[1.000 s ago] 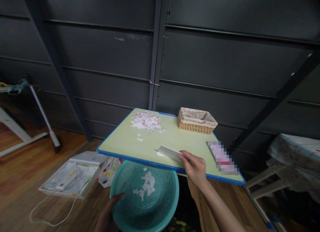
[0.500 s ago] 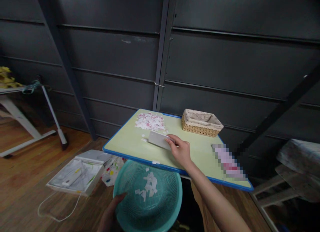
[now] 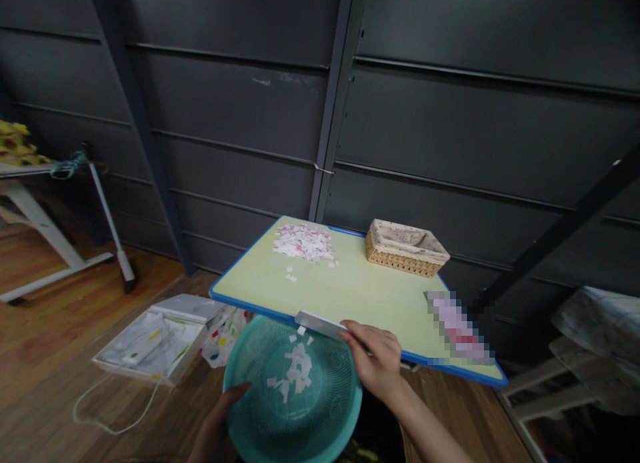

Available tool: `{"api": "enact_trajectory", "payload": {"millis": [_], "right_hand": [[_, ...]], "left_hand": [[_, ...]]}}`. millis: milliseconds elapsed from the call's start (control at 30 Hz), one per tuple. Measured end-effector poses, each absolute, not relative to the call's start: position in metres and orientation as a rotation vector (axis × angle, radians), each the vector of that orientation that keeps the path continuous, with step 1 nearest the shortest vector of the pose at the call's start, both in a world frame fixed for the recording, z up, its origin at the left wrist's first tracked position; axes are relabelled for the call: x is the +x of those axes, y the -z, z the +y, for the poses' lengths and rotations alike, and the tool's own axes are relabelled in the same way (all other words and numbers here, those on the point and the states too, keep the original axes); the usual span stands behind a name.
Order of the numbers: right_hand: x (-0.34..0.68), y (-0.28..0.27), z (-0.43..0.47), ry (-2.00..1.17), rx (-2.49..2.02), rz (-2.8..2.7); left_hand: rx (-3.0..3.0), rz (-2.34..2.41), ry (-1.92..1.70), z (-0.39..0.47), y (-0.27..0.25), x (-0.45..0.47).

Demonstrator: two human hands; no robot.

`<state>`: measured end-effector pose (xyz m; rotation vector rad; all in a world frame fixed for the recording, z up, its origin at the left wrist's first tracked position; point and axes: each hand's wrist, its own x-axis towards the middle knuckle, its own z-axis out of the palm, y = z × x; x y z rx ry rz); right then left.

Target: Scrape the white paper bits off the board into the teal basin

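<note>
My right hand (image 3: 377,356) grips one end of a flat, pale grey rectangular piece (image 3: 320,324), which lies along the table's front blue edge; its exact kind is unclear. Below that edge sits a round turquoise plastic basket (image 3: 320,410) with perforated walls. Small white paper scraps (image 3: 297,370) lie inside it, and a few are near the flat piece by the rim. My left hand (image 3: 220,413) holds the basket's left rim, thumb over the inside and the other fingers hidden. A heap of white and pink paper scraps (image 3: 304,242) rests on the table's far left.
The yellow-green table (image 3: 350,286) has a blue border. A cloth-lined wicker basket (image 3: 407,253) stands at its back right, with a blurred pink item (image 3: 457,330) nearer the front. An open white box (image 3: 150,346) with a cord is on the floor at left.
My right hand has drawn the flat piece from the tabletop toward me, to the front edge over the basket. A few scraps now show at the basket's far rim. My left hand still holds the basket.
</note>
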<state>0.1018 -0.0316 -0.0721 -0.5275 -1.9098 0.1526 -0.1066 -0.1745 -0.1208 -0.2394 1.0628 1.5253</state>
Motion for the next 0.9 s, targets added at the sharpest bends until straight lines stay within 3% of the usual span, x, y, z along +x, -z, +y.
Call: {"api": "enact_trajectory", "payload": {"millis": [467, 900], "right_hand": [[0.013, 0.054, 0.066, -0.126, -0.865, -2.036], [0.074, 0.058, 0.036, -0.170, -0.786, -2.049]], "left_hand": [[-0.245, 1.153, -1.558, -0.176, 0.114, -0.113], [-0.163, 1.198, -1.599, -0.173, 0.108, -0.108]]}}
